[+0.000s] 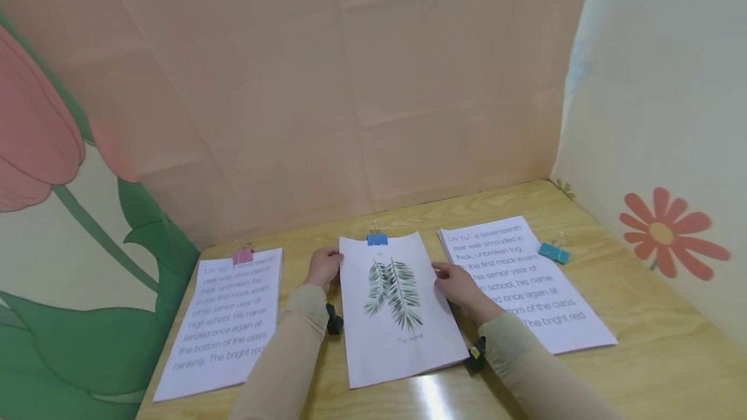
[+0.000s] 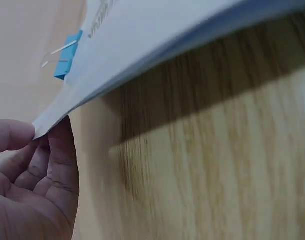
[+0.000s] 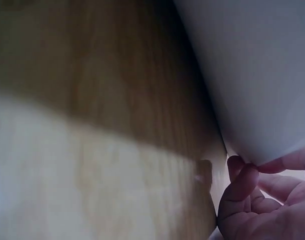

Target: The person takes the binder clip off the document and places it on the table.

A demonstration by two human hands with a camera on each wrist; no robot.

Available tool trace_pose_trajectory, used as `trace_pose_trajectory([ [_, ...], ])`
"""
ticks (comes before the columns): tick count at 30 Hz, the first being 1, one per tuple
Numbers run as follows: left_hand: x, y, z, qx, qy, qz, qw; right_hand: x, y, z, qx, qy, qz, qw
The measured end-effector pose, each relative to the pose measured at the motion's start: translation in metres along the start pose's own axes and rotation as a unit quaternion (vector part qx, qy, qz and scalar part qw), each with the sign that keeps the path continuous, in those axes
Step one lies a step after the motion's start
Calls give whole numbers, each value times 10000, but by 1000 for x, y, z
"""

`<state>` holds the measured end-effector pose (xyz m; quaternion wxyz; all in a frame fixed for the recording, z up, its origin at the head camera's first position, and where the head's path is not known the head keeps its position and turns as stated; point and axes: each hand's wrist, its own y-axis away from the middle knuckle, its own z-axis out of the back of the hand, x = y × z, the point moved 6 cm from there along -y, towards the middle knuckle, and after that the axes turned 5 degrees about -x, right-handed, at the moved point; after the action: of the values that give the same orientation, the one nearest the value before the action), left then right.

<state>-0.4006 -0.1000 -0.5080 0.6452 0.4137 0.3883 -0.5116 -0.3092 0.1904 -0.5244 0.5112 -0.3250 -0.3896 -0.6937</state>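
Note:
A stack of white paper sheets [image 1: 362,342] printed with green palm leaves is at the middle of the table, with a blue binder clip [image 1: 377,239] on its top edge. My left hand [image 1: 323,269] pinches the stack's left edge near the upper corner. The left wrist view shows the thumb [image 2: 12,136] on top and the fingers beneath, with the sheets raised above the wood. On the opposite side, my right hand [image 1: 463,290] pinches the stack's right edge. In the right wrist view, the thumb and fingertips [image 3: 242,182] meet at the paper's edge.
To the left lies a text-printed paper stack [image 1: 224,323] with a pink binder clip [image 1: 242,255] at its top. Another text-printed stack [image 1: 560,336] lies to the right, a teal binder clip [image 1: 553,253] at its right edge. Walls border the wooden table [image 1: 659,374] behind and on both sides.

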Motion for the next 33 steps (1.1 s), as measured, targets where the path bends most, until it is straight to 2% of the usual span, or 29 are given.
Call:
trace_pose_trajectory([
  [5,-2,0,0,-85,-395,-236,9989,0,3,1,89,103,-93,9999],
  [8,0,-1,1,-152,-472,-286,9984,4,6,2,117,240,51,9996],
  [14,6,-4,4,-393,-333,-251,9984,16,11,10,199,609,494,9967],
  [20,6,-1,5,-531,9,-244,9983,41,14,18,179,896,1270,9877],
  [26,3,0,4,-614,384,-310,9969,80,-2,30,115,1336,2120,9680],
  [33,1,9,-1,-845,632,-394,9936,123,-30,22,104,2021,2795,9386],
])
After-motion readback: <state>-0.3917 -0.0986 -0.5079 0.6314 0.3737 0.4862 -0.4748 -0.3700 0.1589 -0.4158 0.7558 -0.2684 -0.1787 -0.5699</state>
